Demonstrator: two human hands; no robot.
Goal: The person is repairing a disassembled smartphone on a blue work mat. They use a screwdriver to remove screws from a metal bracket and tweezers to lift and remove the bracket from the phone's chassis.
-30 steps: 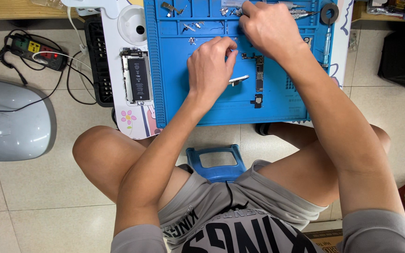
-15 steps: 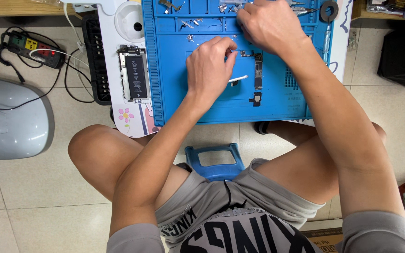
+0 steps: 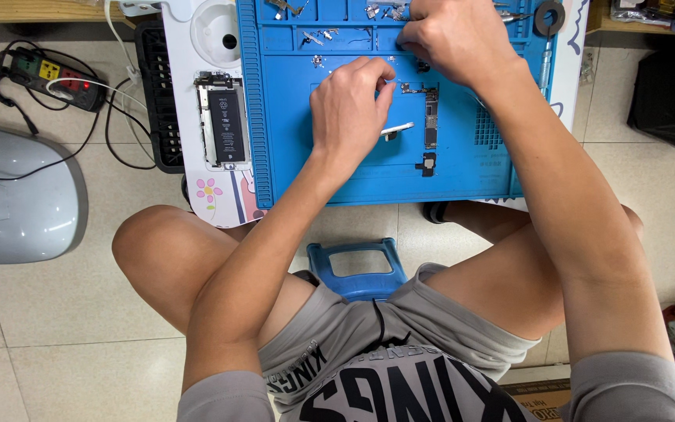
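My left hand (image 3: 349, 105) rests curled on the blue mat (image 3: 291, 148); thumb and forefinger are pinched near a small white part (image 3: 397, 128), but I cannot tell whether the grip closes on anything. My right hand (image 3: 451, 35) is fisted over the mat's upper tray row, fingers tucked; what that grip holds, if anything, is hidden.

The circuit board (image 3: 430, 125), a narrow dark strip, lies on the mat just right of my left hand and below my right. A small dark part (image 3: 428, 163) sits just below it, apart from it.

Packages and labels: an opened phone shell (image 3: 220, 121) lies on the white desk (image 3: 183, 94), just left of the mat, with a black rectangular battery inside bearing small white print. A pink flower sticker (image 3: 208, 190) marks the desk's near corner. A white round holder (image 3: 220, 33) stands above the shell. A black ring (image 3: 548, 17) sits at the mat's far right corner.

Edges and room: the mat's near edge runs close to the desk edge above my knees. The mat's left half is open. A black tray (image 3: 154, 94) hugs the desk's left edge. On the floor, a power strip (image 3: 52, 78) with cables and a grey dome (image 3: 17, 199) lie left; a blue stool (image 3: 357, 270) shows between my thighs.
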